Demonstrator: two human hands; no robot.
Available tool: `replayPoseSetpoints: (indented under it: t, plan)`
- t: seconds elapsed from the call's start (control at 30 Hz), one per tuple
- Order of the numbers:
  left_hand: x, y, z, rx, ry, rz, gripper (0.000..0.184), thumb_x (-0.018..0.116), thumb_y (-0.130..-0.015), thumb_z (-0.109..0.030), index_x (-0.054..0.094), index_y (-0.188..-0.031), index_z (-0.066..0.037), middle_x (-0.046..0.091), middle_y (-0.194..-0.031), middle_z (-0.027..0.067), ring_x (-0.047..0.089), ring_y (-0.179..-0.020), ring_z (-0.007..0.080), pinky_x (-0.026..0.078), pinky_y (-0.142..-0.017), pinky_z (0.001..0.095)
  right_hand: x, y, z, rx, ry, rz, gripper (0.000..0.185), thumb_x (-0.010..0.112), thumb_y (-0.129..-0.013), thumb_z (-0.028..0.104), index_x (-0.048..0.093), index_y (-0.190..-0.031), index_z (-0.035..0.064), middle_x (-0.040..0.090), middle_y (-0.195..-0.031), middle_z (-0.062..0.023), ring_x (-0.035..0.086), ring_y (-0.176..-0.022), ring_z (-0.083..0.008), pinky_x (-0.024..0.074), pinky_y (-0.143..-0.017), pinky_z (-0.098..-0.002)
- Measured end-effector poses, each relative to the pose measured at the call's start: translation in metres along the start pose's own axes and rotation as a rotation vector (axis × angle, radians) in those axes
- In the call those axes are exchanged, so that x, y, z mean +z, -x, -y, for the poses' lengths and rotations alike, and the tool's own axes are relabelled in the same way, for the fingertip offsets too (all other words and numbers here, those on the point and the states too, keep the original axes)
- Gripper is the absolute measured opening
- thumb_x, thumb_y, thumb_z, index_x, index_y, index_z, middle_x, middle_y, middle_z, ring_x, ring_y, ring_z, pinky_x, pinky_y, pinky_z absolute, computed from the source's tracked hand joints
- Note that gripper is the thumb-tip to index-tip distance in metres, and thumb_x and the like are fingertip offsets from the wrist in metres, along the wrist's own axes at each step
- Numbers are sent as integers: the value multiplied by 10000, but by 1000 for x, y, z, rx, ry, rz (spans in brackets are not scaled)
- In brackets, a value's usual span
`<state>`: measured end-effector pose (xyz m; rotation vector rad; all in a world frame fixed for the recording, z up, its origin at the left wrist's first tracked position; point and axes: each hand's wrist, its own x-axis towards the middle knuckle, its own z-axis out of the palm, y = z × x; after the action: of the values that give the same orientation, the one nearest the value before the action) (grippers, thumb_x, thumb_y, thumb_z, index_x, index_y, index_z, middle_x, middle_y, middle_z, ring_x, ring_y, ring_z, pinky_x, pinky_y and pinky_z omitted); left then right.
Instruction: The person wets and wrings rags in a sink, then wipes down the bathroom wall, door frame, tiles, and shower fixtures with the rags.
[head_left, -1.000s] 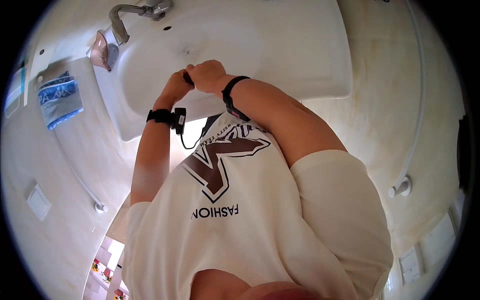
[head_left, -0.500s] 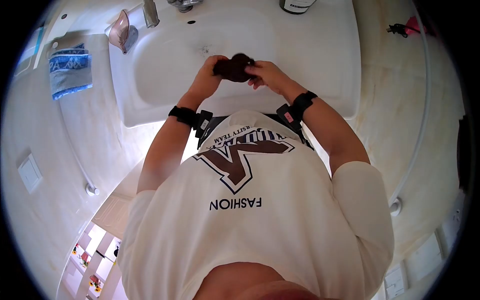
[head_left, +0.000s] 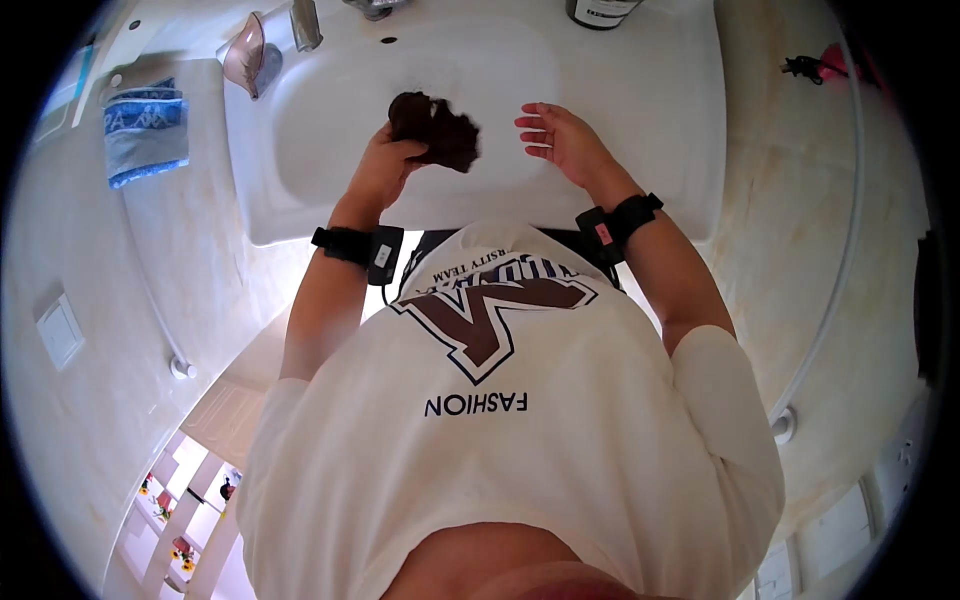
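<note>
A crumpled dark brown cloth [head_left: 440, 132] hangs over the basin of the white sink [head_left: 640, 110]. My left hand [head_left: 381, 168] grips it at its left end, thumb on top, while the loose end spreads out to the right. Some of my left fingers are hidden behind the cloth. To the right, my right hand [head_left: 566, 145] is apart from the cloth, over the sink's right side, with its fingers stretched out and nothing in them.
At the back of the sink are a faucet [head_left: 306, 25], a pinkish leaf-shaped dish [head_left: 244, 58] and a dark labelled container [head_left: 602, 12]. A blue and grey towel [head_left: 146, 135] hangs at left. A black plug with its cord [head_left: 803, 68] is at right.
My right hand has let go of the cloth and moved right, its fingers opening. My left hand has shifted slightly left with the cloth, which now hangs more spread out.
</note>
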<state>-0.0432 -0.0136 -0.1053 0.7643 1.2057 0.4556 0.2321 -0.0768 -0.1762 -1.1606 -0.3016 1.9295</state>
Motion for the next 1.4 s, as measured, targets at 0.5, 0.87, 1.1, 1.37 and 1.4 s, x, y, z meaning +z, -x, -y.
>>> replayPoseSetpoints:
  t: [0.5, 0.87, 1.1, 1.37, 1.4]
  plan:
    - [39, 9, -1, 24, -414, 311, 413, 567, -911, -76, 476, -1311, -30, 610, -1146, 64, 600, -977, 157, 535, -689, 308, 35, 63, -17, -201, 198, -29, 484, 571, -817, 42, 509, -1297, 33, 615, -1092, -113, 602, -974, -218, 522, -724, -369]
    - [-93, 32, 24, -54, -406, 351, 255, 513, -908, -105, 587, -1139, -26, 671, -1031, 78, 615, -864, 167, 497, -716, 298, 44, 166, -147, -460, -704, -698, 305, 411, -949, 211, 507, -1196, 60, 605, -1072, -91, 576, -860, -192, 455, -583, -307]
    - [-77, 69, 16, 79, -561, 577, 274, 540, -954, -185, 586, -1182, -41, 661, -1091, 70, 598, -988, 159, 474, -849, 300, 118, 180, -178, -624, -563, -503, 463, 310, -1004, 339, 464, -1340, 61, 614, -1204, -125, 600, -979, -223, 496, -665, -308]
    - [38, 133, 34, 222, -658, 1238, 389, 649, -898, -155, 536, -1241, -10, 629, -1020, 41, 573, -928, 142, 449, -827, 286, 201, 221, -163, -902, -604, -496, 274, 493, -962, 221, 506, -1183, 59, 615, -1117, -99, 605, -912, -193, 482, -648, -304]
    - [48, 141, 30, 79, -645, 1267, 347, 655, -895, -174, 577, -1187, -4, 638, -915, 23, 573, -800, 116, 457, -733, 266, 196, 228, -166, -968, -590, -494, 259, 514, -959, 202, 515, -1166, 47, 608, -1121, -90, 606, -964, -198, 508, -716, -322]
